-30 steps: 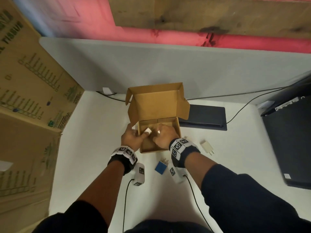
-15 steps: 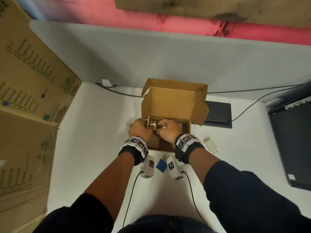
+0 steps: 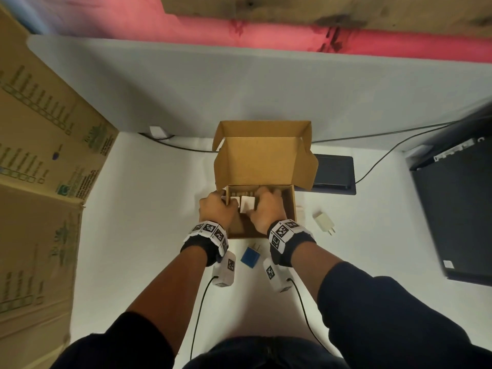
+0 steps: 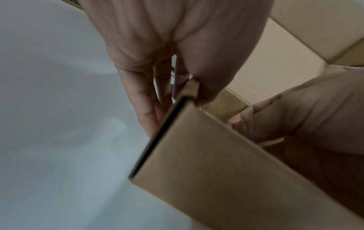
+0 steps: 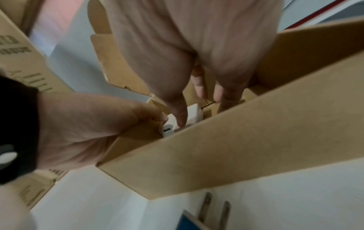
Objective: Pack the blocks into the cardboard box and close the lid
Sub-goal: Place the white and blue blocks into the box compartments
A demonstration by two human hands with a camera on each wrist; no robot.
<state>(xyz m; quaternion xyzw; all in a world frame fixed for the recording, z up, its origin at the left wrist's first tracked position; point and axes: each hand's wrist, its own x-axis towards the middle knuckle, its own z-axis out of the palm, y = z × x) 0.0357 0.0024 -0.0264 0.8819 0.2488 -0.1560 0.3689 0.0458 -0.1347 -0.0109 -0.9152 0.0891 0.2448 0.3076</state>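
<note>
The open cardboard box stands mid-table with its lid upright. My left hand pinches the box's left wall, thumb inside and fingers outside. Its thumb touches a white block with a USB port. My right hand reaches into the box and holds a second white block beside the first, thumb on its near face. A blue block lies in front of the box, and a white block lies to its right.
Large printed cartons line the left edge. A grey partition closes off the back. A dark flat device sits behind the box, and a black machine fills the right side. Cables run along the back.
Both hands moved deeper toward the box's far left corner. The white blocks now sit side by side low in the box. The head camera shifted.
</note>
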